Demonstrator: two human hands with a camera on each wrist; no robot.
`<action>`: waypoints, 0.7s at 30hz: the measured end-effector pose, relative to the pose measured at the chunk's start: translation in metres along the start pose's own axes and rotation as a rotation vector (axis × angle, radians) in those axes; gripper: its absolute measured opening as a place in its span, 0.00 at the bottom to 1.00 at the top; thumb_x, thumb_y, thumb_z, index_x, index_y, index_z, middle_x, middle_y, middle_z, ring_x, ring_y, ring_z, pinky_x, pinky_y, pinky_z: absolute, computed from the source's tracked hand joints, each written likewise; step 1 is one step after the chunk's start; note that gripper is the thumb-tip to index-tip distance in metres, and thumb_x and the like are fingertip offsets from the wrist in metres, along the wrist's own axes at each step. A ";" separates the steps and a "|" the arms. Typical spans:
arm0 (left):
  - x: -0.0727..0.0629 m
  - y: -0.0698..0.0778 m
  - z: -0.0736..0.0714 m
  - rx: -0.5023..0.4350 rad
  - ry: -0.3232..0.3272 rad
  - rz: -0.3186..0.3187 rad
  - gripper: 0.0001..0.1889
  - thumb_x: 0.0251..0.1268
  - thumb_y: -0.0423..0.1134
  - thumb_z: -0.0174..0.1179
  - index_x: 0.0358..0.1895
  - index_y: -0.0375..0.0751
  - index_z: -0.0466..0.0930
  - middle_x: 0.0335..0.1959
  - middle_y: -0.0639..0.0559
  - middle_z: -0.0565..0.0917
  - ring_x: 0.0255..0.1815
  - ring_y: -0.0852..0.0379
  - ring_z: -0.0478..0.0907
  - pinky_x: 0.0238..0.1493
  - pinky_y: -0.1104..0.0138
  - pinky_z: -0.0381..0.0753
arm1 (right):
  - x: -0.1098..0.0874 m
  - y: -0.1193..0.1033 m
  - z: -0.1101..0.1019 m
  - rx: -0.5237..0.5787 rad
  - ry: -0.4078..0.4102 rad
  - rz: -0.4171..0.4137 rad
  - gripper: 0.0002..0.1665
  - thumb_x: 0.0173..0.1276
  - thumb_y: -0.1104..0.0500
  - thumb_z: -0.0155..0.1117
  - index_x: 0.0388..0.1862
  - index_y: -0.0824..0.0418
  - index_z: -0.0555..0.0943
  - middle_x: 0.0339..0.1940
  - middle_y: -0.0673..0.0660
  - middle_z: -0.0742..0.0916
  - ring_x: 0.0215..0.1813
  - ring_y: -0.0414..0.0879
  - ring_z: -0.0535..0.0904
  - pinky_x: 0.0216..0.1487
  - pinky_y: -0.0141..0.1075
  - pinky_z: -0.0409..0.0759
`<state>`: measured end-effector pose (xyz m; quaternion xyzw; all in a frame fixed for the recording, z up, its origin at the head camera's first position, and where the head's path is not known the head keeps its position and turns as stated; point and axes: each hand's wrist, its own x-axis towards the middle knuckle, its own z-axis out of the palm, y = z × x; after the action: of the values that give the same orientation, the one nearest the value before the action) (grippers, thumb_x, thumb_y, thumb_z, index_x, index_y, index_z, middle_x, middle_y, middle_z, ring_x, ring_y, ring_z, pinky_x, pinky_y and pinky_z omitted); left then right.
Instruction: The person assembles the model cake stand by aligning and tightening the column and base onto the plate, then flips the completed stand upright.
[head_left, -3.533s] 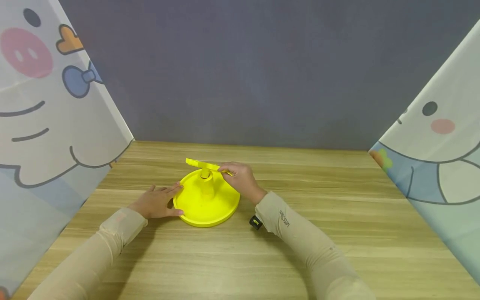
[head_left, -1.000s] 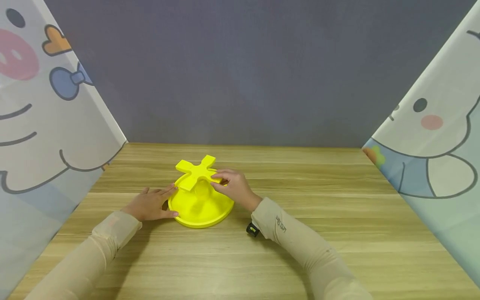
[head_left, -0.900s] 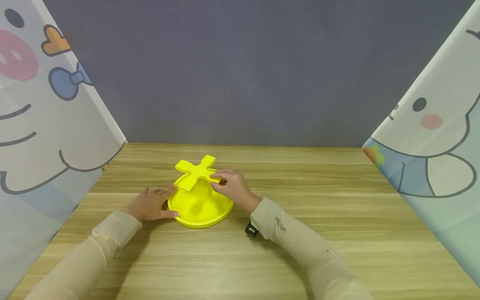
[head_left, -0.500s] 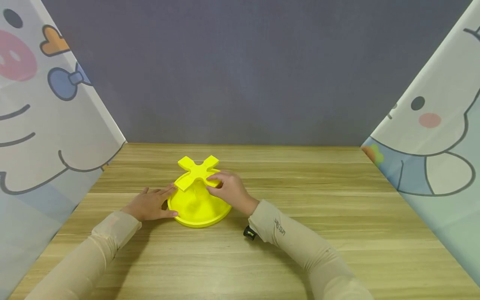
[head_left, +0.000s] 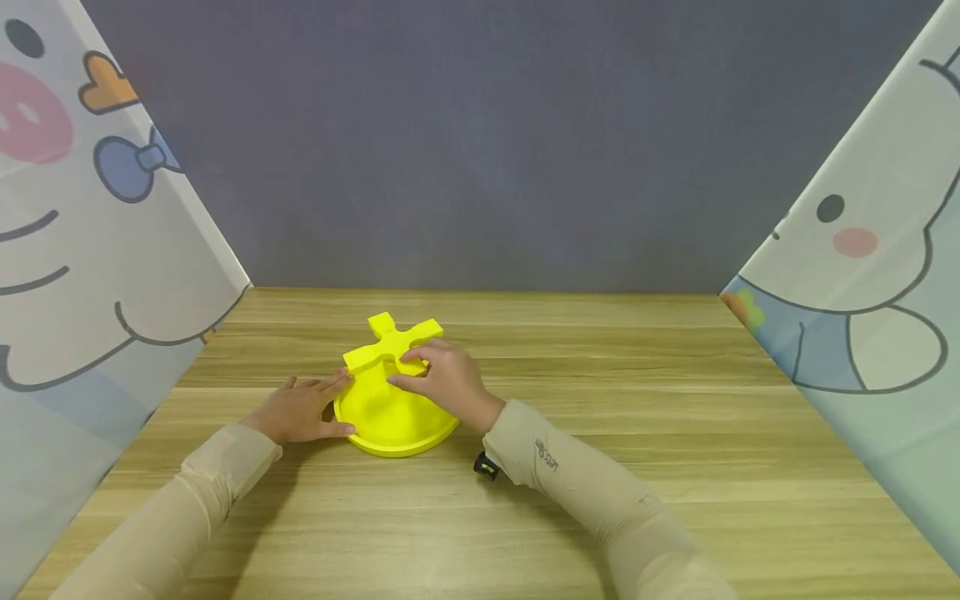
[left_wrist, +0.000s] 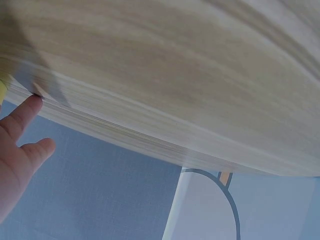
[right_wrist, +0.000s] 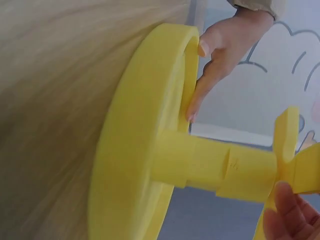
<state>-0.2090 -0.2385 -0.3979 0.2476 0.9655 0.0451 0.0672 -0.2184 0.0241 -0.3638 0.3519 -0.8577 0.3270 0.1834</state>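
A round yellow base [head_left: 396, 450] with a raised rim stands on the table, left of centre. From its middle rises a thick yellow post [right_wrist: 205, 162], mostly hidden in the head view. On top of the post sits a four-armed yellow cross-shaped handle [head_left: 392, 342], level or nearly so. My right hand [head_left: 453, 385] pinches the near right arm of that handle between thumb and fingertips. At the base's left side my left hand [head_left: 300, 408] rests, fingers spread and fairly straight, with thumb and fingertips touching the rim. Only part of this hand shows in the left wrist view.
A wooden table [head_left: 637, 417] runs back to a dark grey panel [head_left: 480, 150]. Cartoon-printed panels [head_left: 97, 250] slant along the left and right sides. Beneath the right wrist a small black device [head_left: 486, 466] shows near the tabletop.
The handle, tilted over the post 3.5 seconds ago, now lies nearly flat on it. Over the last second my right hand has turned it clockwise, seen from above. My left hand has stayed put.
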 end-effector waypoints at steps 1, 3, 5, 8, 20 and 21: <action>0.000 0.000 0.000 0.001 -0.001 -0.002 0.49 0.59 0.70 0.52 0.71 0.32 0.60 0.71 0.36 0.61 0.64 0.31 0.66 0.58 0.29 0.55 | 0.001 -0.002 0.000 -0.018 -0.009 -0.003 0.19 0.56 0.50 0.75 0.40 0.62 0.86 0.37 0.54 0.87 0.30 0.40 0.77 0.30 0.21 0.72; -0.001 -0.001 0.000 0.009 -0.001 0.000 0.49 0.59 0.70 0.52 0.70 0.31 0.61 0.71 0.36 0.61 0.63 0.31 0.67 0.57 0.29 0.56 | 0.002 -0.004 0.000 -0.029 -0.029 -0.001 0.19 0.56 0.49 0.74 0.40 0.62 0.86 0.38 0.54 0.87 0.31 0.41 0.77 0.30 0.22 0.72; -0.001 -0.001 0.000 0.010 -0.003 -0.002 0.49 0.59 0.70 0.52 0.71 0.32 0.60 0.71 0.36 0.61 0.63 0.31 0.67 0.58 0.29 0.56 | 0.003 -0.006 -0.001 -0.023 -0.055 0.021 0.19 0.57 0.49 0.73 0.41 0.62 0.86 0.38 0.53 0.87 0.31 0.40 0.77 0.31 0.22 0.73; -0.001 -0.001 -0.001 0.012 -0.008 0.000 0.49 0.59 0.70 0.52 0.71 0.32 0.60 0.71 0.36 0.61 0.63 0.31 0.67 0.58 0.29 0.55 | 0.003 -0.008 -0.005 0.000 -0.100 0.064 0.21 0.58 0.49 0.73 0.45 0.62 0.85 0.42 0.54 0.88 0.30 0.40 0.77 0.32 0.23 0.74; -0.001 0.000 0.000 -0.002 0.013 0.017 0.48 0.58 0.69 0.54 0.70 0.32 0.62 0.70 0.36 0.63 0.62 0.31 0.68 0.57 0.29 0.56 | 0.014 0.001 -0.026 0.017 -0.029 0.073 0.16 0.67 0.57 0.64 0.51 0.63 0.83 0.47 0.57 0.86 0.32 0.46 0.81 0.27 0.27 0.75; -0.001 0.000 0.000 0.002 0.015 0.013 0.49 0.58 0.70 0.54 0.70 0.32 0.62 0.71 0.36 0.63 0.63 0.32 0.68 0.57 0.29 0.57 | 0.017 0.005 -0.028 0.035 -0.034 0.079 0.17 0.67 0.58 0.64 0.53 0.63 0.82 0.51 0.59 0.85 0.38 0.48 0.82 0.32 0.29 0.78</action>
<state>-0.2078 -0.2393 -0.3979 0.2537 0.9644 0.0463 0.0592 -0.2316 0.0377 -0.3368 0.3263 -0.8681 0.3430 0.1494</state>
